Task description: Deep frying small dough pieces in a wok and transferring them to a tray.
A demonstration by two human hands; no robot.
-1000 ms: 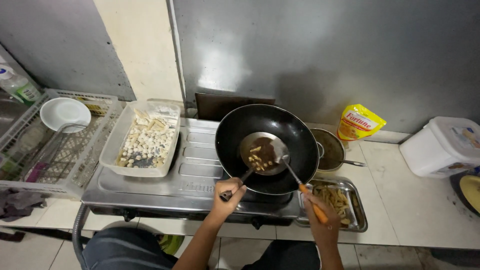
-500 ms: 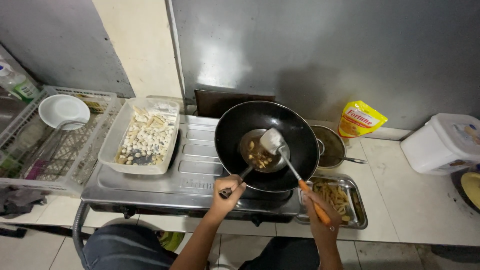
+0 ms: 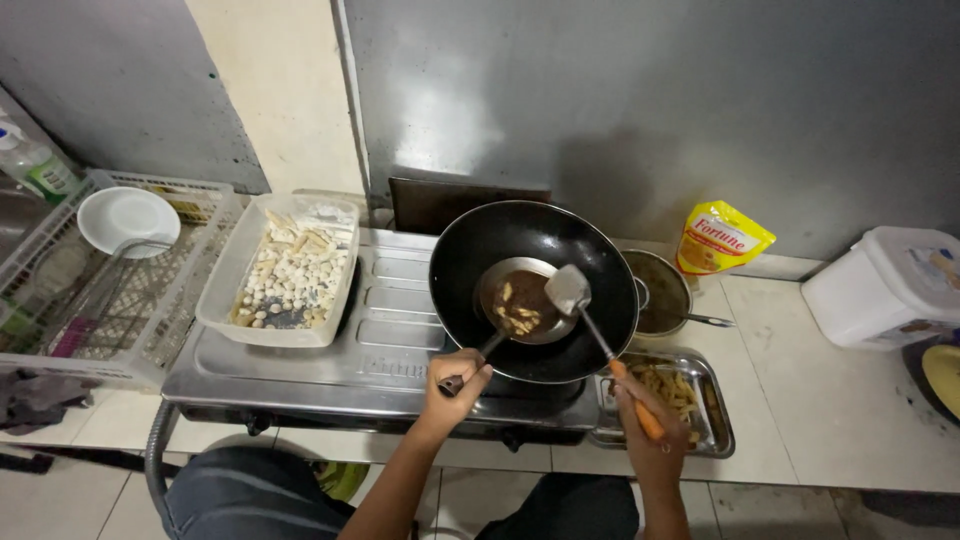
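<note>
A black wok (image 3: 470,260) sits on a steel gas stove (image 3: 390,345). My left hand (image 3: 458,382) grips the handle of a metal ladle (image 3: 520,300) whose bowl lies in the wok, holding brown liquid and pale food pieces. My right hand (image 3: 645,425) holds the orange handle of a spatula (image 3: 572,288); its blade rests raised over the ladle's right rim.
A clear plastic tub of pale cut pieces (image 3: 285,272) sits on the stove's left burner. A steel tray of fried strips (image 3: 690,395) lies right of the wok, a small pot (image 3: 662,292) behind it. A yellow pouch (image 3: 720,238), white container (image 3: 890,285), white crate (image 3: 90,300) with a bowl (image 3: 127,218).
The spatula blade has lifted out of the ladle and swung to its right rim. The ladle has stayed in the wok, with my left hand still on its handle.
</note>
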